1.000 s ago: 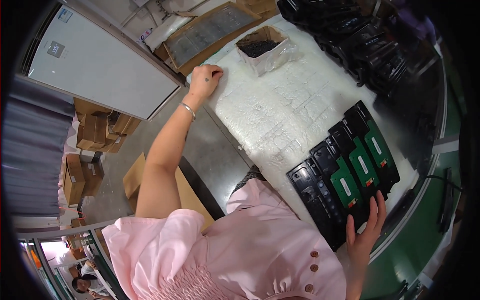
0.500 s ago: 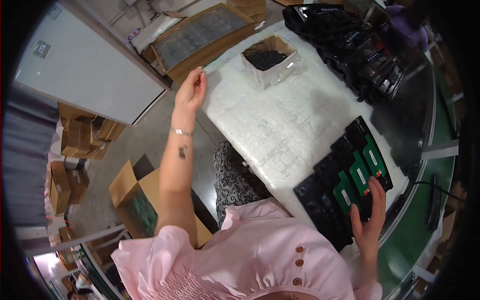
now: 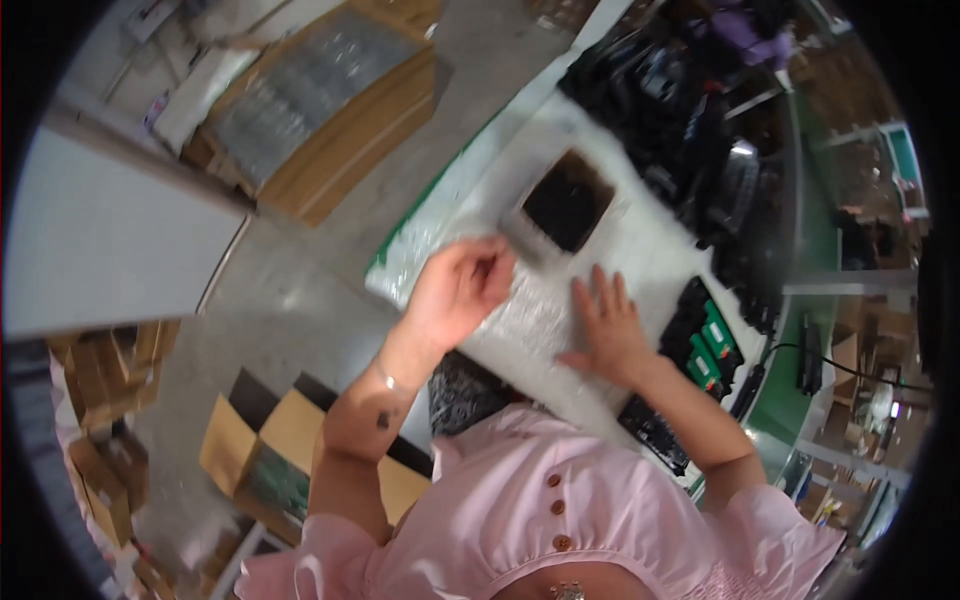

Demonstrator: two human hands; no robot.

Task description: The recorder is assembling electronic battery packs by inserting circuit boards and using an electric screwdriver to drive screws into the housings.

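My left hand (image 3: 462,292) is raised over the near-left edge of the plastic-wrapped white tabletop (image 3: 545,365), its fingers curled together; whatever they may hold cannot be made out. To its right, my right hand (image 3: 608,325) hovers over or rests on the white surface with fingers spread, holding nothing. Beyond both hands stands a small open box (image 3: 535,235) with dark, blurred contents (image 3: 572,205). On the right of my right forearm lies a black plastic panel (image 3: 683,318) carrying green circuit boards (image 3: 716,330); my forearm hides part of it.
Black moulded assemblies (image 3: 660,120) crowd the table's far right side. An open carton (image 3: 285,440) with green pieces stands on the floor at left, and a long carton (image 3: 350,150) lies at far left. A black cable (image 3: 840,362) runs along the right. A person in purple (image 3: 745,40) is at far right.
My right hand has left the panel with green boards and moved left over the white surface. My left hand has come right and nearer, toward the small box. The whole view has shifted.
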